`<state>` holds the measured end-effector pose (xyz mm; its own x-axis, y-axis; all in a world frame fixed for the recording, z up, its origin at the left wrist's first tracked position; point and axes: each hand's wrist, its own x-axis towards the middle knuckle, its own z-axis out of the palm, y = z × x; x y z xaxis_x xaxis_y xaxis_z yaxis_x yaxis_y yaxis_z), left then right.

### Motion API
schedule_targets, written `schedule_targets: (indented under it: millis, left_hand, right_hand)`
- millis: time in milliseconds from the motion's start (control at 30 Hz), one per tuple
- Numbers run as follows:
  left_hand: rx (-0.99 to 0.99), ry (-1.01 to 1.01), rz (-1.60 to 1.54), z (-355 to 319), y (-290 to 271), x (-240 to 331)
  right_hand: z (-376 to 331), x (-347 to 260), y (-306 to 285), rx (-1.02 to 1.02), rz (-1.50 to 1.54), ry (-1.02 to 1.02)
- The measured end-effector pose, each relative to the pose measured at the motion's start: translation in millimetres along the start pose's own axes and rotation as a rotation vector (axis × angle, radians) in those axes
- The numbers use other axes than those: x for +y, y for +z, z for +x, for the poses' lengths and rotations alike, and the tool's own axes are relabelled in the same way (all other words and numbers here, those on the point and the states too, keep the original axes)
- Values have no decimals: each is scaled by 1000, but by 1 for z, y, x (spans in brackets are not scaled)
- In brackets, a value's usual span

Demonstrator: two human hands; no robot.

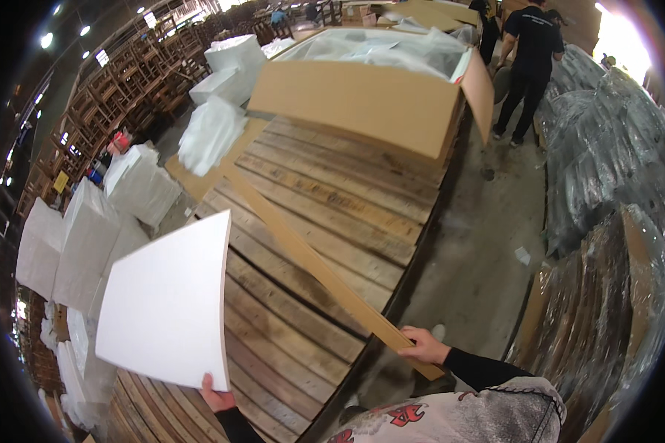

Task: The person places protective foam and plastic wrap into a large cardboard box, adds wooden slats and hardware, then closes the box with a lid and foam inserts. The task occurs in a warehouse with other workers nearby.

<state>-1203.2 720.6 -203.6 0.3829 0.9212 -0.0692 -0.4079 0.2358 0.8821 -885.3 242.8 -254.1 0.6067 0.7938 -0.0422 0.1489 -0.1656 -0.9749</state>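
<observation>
My left hand (216, 393) grips the lower right corner of a white rectangular foam board (166, 303), its thumb on the front face and the other fingers hidden behind. The board stands tilted over the slatted wooden platform (310, 210). My right hand (423, 346) is closed around the near end of a long, narrow brown cardboard strip (310, 262). That strip slants across the platform to its far left side. A large open cardboard box (355, 100), lined with clear plastic sheeting, rests at the platform's far end.
White foam blocks (81, 229) are stacked along the left, with wooden chair frames (118, 85) behind them. Plastic-wrapped stacks (606, 148) and upright cardboard sheets (584, 295) line the right side. A person in dark clothes (526, 66) stands in the aisle beyond the box's right side.
</observation>
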Motion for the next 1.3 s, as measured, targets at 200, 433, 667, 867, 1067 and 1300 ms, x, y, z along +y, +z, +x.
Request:
schedule_targets:
  millis: [200,433,667,867,1067,1300]
  left_hand:
    - [-202,32,-114,37,266,-71]
    - [-557,-69,-158,83,551,-124]
    - [-814,-131,-132,126,805,-215]
    - [-780,-331,-164,148,994,-273]
    - [-674,-318,-94,150,1114,-312]
    - [-448,-162,93,124,1159,-377]
  right_hand:
    - [-57,-71,-242,258,-29,-87]
    - [-56,-122,-421,591,-49,-200]
    - [2,-130,-560,857,-12,-284]
    - [9,-130,-659,1022,-78,-196]
    - [7,-89,-754,1042,-50,-115]
    - [28,-39,-908,892,34,-111]
